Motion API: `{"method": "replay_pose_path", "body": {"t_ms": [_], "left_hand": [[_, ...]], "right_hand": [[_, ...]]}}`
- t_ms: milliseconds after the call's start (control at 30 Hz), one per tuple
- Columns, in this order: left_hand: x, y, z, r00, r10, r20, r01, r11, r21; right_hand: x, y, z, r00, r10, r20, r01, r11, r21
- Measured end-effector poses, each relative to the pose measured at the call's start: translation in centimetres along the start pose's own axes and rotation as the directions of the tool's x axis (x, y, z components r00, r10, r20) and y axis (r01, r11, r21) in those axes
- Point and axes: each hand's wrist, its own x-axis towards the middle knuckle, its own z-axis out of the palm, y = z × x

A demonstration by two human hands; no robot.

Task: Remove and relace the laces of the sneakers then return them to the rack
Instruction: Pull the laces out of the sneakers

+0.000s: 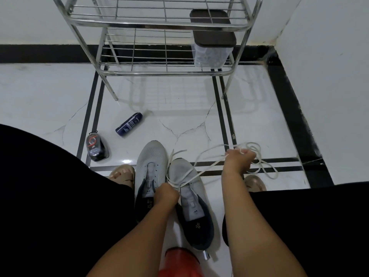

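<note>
The left hand (166, 193) is down at the throat of the right-hand sneaker (190, 198), its fingers curled around the white lace (201, 166) where it crosses the tongue. The right hand (238, 159) is raised off to the right, well apart from the left, its fingers closed on a bunch of the same lace; one strand runs taut from that fist back to the shoe, and loose loops (263, 164) hang beyond the knuckles over the floor. The two hands are thus each clamped on the lace, one at the shoe and one at its free length. A lace end (179, 151) sticks up between the two toes. The second sneaker (150, 174), grey with a dark heel like the first, lies just beside it on the left, touching it along the side; no lace shows across its tongue. Both shoes sit on the white tiled floor (249, 120) between the person's sandalled feet (121, 173). Further left stand a dark polish bottle (96, 146) and, lying on its side, a navy spray can (129, 124). Beyond them stands the metal wire rack (159, 62), and on its lower shelf is a clear container with a dark lid (212, 37). A red object (181, 260) shows at the bottom edge.
</note>
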Motion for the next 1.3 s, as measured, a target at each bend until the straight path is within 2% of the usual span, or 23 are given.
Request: {"method": "replay_pose_path", "body": {"t_ms": [33,100,167,200,267,367,500,567,600,633,700,767,800,833,867,900,933,967,1000,1033,1100,1200,1300], "left_hand": [[-0.1,0.1,0.0,1.000,0.003,0.006,-0.003,1.000,0.005],[-0.2,0.2,-0.1,1.000,0.020,0.016,-0.020,1.000,0.008],[-0.2,0.2,-0.2,0.999,0.038,0.024,-0.038,0.999,0.005],[-0.3,0.2,-0.2,0.999,0.048,0.022,-0.048,0.999,0.004],[-0.3,0.1,-0.2,0.998,0.067,0.013,-0.067,0.998,-0.004],[-0.5,0.1,-0.2,0.996,0.094,0.006,-0.094,0.995,-0.024],[-0.5,0.2,-0.3,0.995,0.101,0.019,-0.100,0.994,-0.035],[-0.7,0.1,-0.4,0.995,0.097,0.017,-0.096,0.995,-0.040],[-0.6,0.1,-0.4,0.995,0.096,0.015,-0.095,0.995,-0.038],[-0.6,0.1,-0.4,0.996,0.091,0.019,-0.091,0.995,-0.034],[-0.4,0.1,-0.5,0.997,0.072,0.031,-0.071,0.997,-0.037],[-0.1,0.2,-0.5,0.996,0.064,0.058,-0.061,0.997,-0.052],[0.2,0.2,-0.4,0.995,0.066,0.072,-0.062,0.996,-0.062],[0.3,0.3,-0.3,0.994,0.071,0.078,-0.065,0.995,-0.077],[0.4,0.3,-0.3,0.994,0.080,0.079,-0.073,0.993,-0.089],[0.5,0.3,-0.2,0.993,0.086,0.078,-0.079,0.993,-0.091],[0.5,0.3,-0.2,0.993,0.082,0.082,-0.075,0.994,-0.084],[0.6,0.3,-0.1,0.994,0.074,0.084,-0.067,0.995,-0.078],[0.7,0.2,0.0,0.994,0.065,0.083,-0.058,0.995,-0.084],[0.8,0.2,0.1,0.995,0.058,0.083,-0.050,0.994,-0.093],[0.9,0.2,0.1,0.995,0.049,0.088,-0.040,0.994,-0.099],[0.9,0.2,0.2,0.997,0.040,0.073,-0.031,0.993,-0.118],[1.0,0.1,0.2,0.997,0.036,0.066,-0.029,0.994,-0.108]], "right_hand": [[-0.4,-0.8,-0.1,0.997,-0.069,0.037,0.071,0.996,-0.045],[-2.1,-0.6,0.4,0.935,-0.157,0.318,0.243,0.937,-0.253],[-4.1,1.9,1.0,0.739,-0.046,0.672,0.444,0.784,-0.434],[-5.1,3.4,1.0,0.637,0.024,0.770,0.561,0.671,-0.485],[-6.6,5.9,0.8,0.525,0.050,0.850,0.766,0.408,-0.497],[-7.5,7.5,0.5,0.419,-0.070,0.905,0.906,0.090,-0.413],[-6.9,7.9,0.7,0.303,-0.111,0.947,0.945,-0.097,-0.314],[-6.8,8.0,0.4,0.341,-0.138,0.930,0.934,-0.059,-0.352],[-6.9,7.7,0.2,0.427,-0.183,0.886,0.903,0.036,-0.428],[-6.8,7.2,0.0,0.552,-0.228,0.802,0.834,0.179,-0.522],[-5.9,5.3,-0.5,0.817,-0.291,0.497,0.562,0.591,-0.579],[-2.9,2.9,-0.5,0.981,-0.091,0.172,0.138,0.949,-0.282],[-1.3,1.6,-0.3,0.989,0.078,0.129,-0.075,0.997,-0.031],[-0.2,0.6,-0.2,0.957,0.243,0.160,-0.276,0.932,0.235],[0.2,0.0,-0.2,0.910,0.367,0.195,-0.415,0.819,0.396],[-0.2,-0.2,-0.2,0.882,0.413,0.227,-0.471,0.781,0.410],[-0.9,-0.1,-0.1,0.887,0.379,0.264,-0.448,0.846,0.289],[-1.8,0.5,0.1,0.906,0.282,0.316,-0.310,0.950,0.042],[-2.9,1.5,0.2,0.896,0.154,0.417,-0.058,0.971,-0.234],[-3.8,2.8,0.2,0.833,0.049,0.550,0.231,0.874,-0.428],[-5.4,5.5,0.1,0.663,0.029,0.748,0.608,0.562,-0.561],[-6.7,7.7,-0.1,0.578,-0.026,0.815,0.794,0.249,-0.555],[-6.6,7.6,-0.3,0.629,-0.069,0.774,0.753,0.300,-0.585]]}}
